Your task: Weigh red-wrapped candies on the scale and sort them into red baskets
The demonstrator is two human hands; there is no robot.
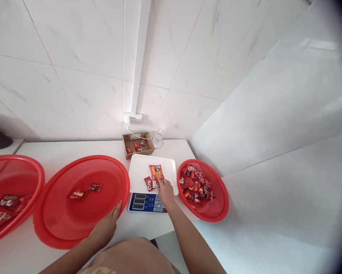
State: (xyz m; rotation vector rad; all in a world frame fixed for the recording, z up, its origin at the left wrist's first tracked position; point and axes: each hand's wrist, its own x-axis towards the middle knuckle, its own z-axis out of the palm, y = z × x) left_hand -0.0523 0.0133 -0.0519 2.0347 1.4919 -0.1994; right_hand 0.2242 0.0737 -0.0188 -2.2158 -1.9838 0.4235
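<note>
My right hand (165, 191) is over the white pan (136, 167) of a digital scale, its fingers closed on the lower edge of a red snack packet (156, 171). Lying against that packet on its left is a smaller dark-red packet (148, 183). Below the pan, the blue keypad panel (144, 203) is partly covered by my right hand and forearm. My left hand (106, 226) grips the near right rim of a large red plastic basket (85, 224), with part of its fingers hidden. Inside that basket are a few small wrapped snacks (95, 187).
Right of the scale stands a smaller red basket (223, 205) heaped with red packets. Another red basket (39, 175) holds packets at the far left. Behind the scale are a small cardboard box (129, 156) with packets, a clear bottle (158, 136) and a cable from a wall socket (135, 118).
</note>
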